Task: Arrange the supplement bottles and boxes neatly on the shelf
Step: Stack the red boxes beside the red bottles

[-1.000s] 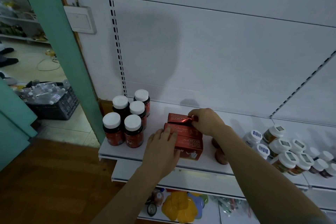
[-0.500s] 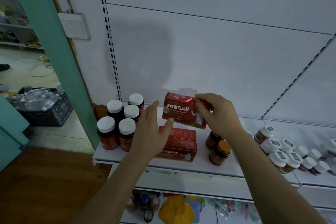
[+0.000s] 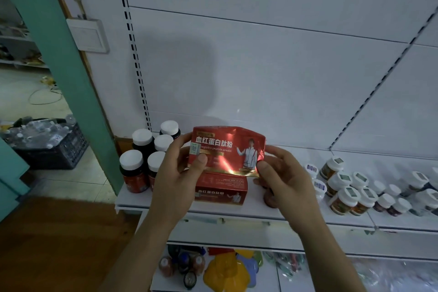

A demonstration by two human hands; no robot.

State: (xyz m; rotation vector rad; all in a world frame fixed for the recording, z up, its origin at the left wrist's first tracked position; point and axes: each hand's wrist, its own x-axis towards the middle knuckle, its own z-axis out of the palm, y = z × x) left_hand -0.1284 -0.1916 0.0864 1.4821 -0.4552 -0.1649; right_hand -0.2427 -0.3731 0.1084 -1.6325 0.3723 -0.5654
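- Red box (image 3: 224, 149) held up above the shelf (image 3: 237, 211), printed front facing the camera, tilted slightly.
- Left hand (image 3: 176, 173) gripping the box's left end, thumb pressed on the front near the small code sticker, fingers curled behind.
- Right hand (image 3: 283, 176) pinching the box's lower right corner, thumb on the front edge.
- Second red box (image 3: 221, 191) lying flat on the shelf directly beneath the held one, apart from it.
- Five dark bottles with white caps (image 3: 142, 161) standing upright in a tight cluster at the shelf's left end, just beside the left hand.
- Brownish bottle (image 3: 270, 200) behind the right hand, mostly hidden; possibly more than one.
- Jars with white lids (image 3: 348, 187) crowded on the shelf to the right, some tipped over.
- Lower shelf with yellow and blue items (image 3: 227, 270), blurred.
- Green door frame (image 3: 59, 54) at left, dark crate of bottles (image 3: 47, 142) on the floor beyond.
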